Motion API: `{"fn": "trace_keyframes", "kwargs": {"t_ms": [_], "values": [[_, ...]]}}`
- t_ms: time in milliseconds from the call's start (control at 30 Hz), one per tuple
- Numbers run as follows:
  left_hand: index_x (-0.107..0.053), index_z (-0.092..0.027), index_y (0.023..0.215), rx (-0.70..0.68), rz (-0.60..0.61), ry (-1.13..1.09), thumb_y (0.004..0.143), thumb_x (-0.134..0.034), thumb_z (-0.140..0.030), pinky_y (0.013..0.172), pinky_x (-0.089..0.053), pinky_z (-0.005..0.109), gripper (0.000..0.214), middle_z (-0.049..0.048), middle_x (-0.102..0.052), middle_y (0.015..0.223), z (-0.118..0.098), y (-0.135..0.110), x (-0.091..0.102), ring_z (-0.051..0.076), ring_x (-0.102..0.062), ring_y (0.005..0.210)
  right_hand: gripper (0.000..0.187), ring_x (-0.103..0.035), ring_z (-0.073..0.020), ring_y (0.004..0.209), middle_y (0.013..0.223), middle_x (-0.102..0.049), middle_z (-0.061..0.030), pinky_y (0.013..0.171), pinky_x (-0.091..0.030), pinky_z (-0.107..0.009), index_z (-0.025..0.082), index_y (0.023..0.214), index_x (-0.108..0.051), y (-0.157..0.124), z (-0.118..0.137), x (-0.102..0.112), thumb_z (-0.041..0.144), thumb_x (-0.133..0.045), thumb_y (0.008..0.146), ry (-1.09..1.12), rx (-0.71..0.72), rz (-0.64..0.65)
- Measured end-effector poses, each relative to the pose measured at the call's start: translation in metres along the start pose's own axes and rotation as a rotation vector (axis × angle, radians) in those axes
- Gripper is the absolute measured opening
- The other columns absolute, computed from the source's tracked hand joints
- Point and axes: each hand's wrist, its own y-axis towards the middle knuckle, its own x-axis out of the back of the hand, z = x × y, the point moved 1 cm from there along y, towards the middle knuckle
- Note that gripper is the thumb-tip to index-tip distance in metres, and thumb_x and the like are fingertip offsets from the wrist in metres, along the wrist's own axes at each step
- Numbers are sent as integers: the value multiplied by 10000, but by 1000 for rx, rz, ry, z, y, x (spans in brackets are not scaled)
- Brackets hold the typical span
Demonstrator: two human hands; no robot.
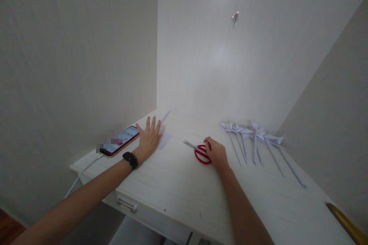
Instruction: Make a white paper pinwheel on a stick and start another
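Observation:
My left hand (150, 138) lies open with its fingers spread on the white table, a black band (130, 160) on its wrist. Its thumb side is next to a phone (122, 141) with a lit screen. Just right of this hand are a small piece of white paper (165, 140) and a thin paper stick (165, 116); my hand may cover part of them. My right hand (217, 155) is closed at the handles of red-handled scissors (202, 156). The scissors lie on the table, blades pointing left. Further right, several folded white paper flowers (257, 133) with rolled stems lie in a row.
Pale walls (198, 65) enclose the white table (178, 183) at the left, back and right. A hook-like fitting (235, 17) is on the back wall. A cable (83, 170) runs from the phone over the edge. A drawer handle (127, 204) sticks out in front. Something gold-coloured (345, 222) is at lower right.

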Motion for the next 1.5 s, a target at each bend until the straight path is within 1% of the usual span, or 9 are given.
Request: {"fn": "trace_keyframes", "kwargs": {"t_ms": [100,267,467,600,767,1033,1133,1367,1500], "values": [[-242,-164,1427,27,37,63,907,-314,-302,957,14,756,542,158,-112,1515,1,-10,-6,369,15,1390,228,-591,-128,633,799,-689,-6,589,-316,-239,226,940,-588,1,1,-1,231,-367,880,13,11,4],[-197,-177,1439,106,78,92,921,-268,-335,981,0,733,546,140,-48,1525,-3,-15,1,350,78,1390,227,-581,-127,638,782,-681,-12,592,-312,-238,220,936,-592,2,1,-1,224,-376,869,19,18,-6],[-219,-158,1435,161,115,67,916,-266,-353,980,-64,734,556,164,-70,1519,-2,-17,7,372,57,1386,233,-574,-130,632,752,-675,-14,591,-308,-240,218,932,-596,2,2,1,228,-373,866,30,10,1],[-277,-138,1416,172,90,43,912,-265,-357,967,-109,739,550,181,-123,1509,-3,-18,4,393,12,1382,240,-571,-133,637,755,-672,-19,592,-306,-241,212,926,-601,1,3,4,235,-371,863,47,-4,-6],[-313,-126,1400,214,139,-3,908,-273,-361,916,-212,747,547,206,-167,1494,-3,-18,-1,438,-78,1358,249,-556,-130,615,710,-654,-16,585,-298,-239,206,917,-610,0,2,4,232,-369,859,57,-30,-9],[-341,-138,1388,184,151,0,897,-305,-349,965,-96,741,536,184,-185,1496,-1,-16,-2,395,-12,1378,234,-554,-132,624,717,-652,-22,582,-284,-239,203,920,-604,-2,1,5,228,-379,863,-6,-91,-19],[-342,-134,1386,156,150,-7,899,-290,-342,982,-104,718,532,176,-176,1500,0,-15,-4,367,31,1386,237,-550,-137,622,708,-651,-27,571,-267,-246,199,933,-603,-2,0,4,233,-376,872,-59,-120,-15],[-377,-117,1364,179,194,-53,890,-309,-374,962,-139,724,544,204,-214,1481,2,-14,-6,404,-83,1366,221,-554,-141,664,797,-670,-43,579,-262,-255,196,938,-598,-4,2,6,223,-389,873,-118,-132,-5],[-357,-113,1374,113,166,-64,887,-314,-313,994,-52,712,528,196,-184,1493,1,-12,-3,364,-12,1389,223,-550,-143,702,851,-650,-55,599,-282,-258,180,924,-590,-7,-2,9,212,-376,871,-143,-190,-80]]}}
